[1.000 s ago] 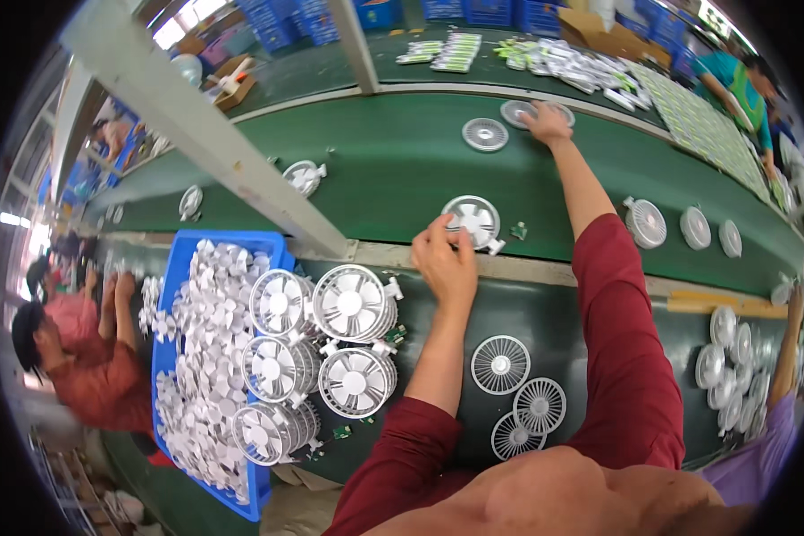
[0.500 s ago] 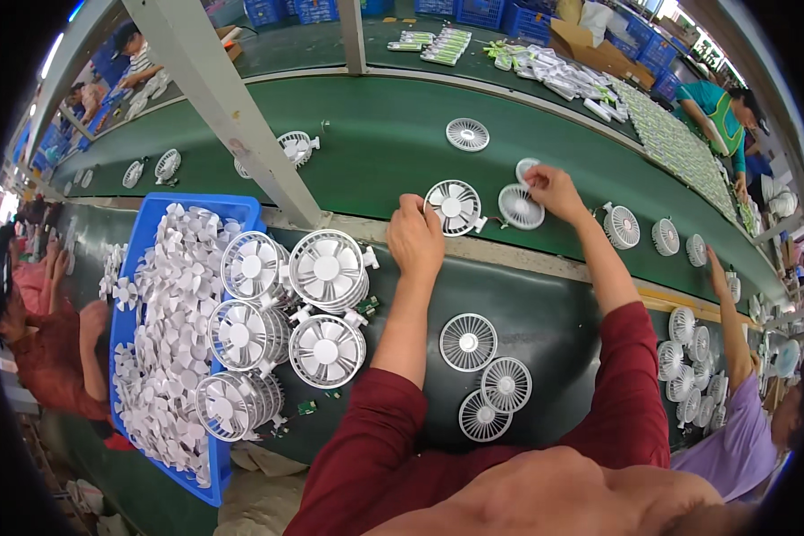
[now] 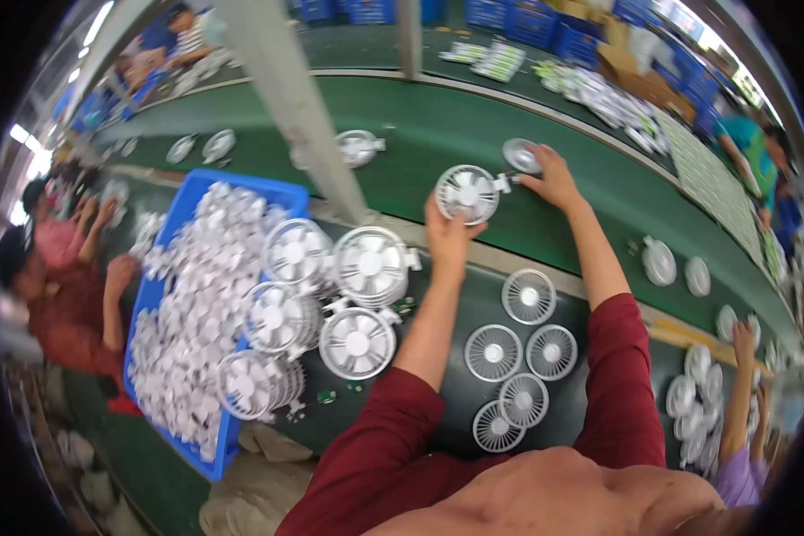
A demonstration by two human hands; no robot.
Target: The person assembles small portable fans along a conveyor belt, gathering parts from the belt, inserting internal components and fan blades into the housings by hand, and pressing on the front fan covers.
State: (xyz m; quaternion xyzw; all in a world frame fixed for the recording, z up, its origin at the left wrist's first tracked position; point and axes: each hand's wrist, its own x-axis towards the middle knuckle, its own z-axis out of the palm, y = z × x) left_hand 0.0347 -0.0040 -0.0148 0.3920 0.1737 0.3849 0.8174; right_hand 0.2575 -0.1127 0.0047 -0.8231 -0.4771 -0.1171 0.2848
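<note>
Five round grille covers point(image 3: 529, 297) lie before you on the dark counter point(image 3: 438, 357), the topmost close to its far edge, two side by side below it, and the last two overlapping nearest the counter's near edge. Up goes the eye to your left hand point(image 3: 452, 234), and it's got a fan point(image 3: 467, 195): fingers wrapped round the rim, thumb on the front, blades facing you, the whole thing held above the near edge of the green belt point(image 3: 438, 125), its small white stub pointing at your other hand. Over to your right hand point(image 3: 556, 182), thumb and fingers spread at the right rim of another cover point(image 3: 522, 155), farther across the belt; whether they pinch it or only touch it, I cannot tell. Left of your left forearm, stacks of fans point(image 3: 371, 266) stand close together on the counter, the farthest near its far edge, with little green circuit boards point(image 3: 327, 397) just beside the nearer ones. Left again, a blue crate point(image 3: 281, 192) heaped with white blades point(image 3: 201, 330) butts up to those stacks. More fans sit along the belt, away to both sides, and at far right a co-worker in a purple sleeve point(image 3: 737, 473) reaches toward the belt's near edge.
</note>
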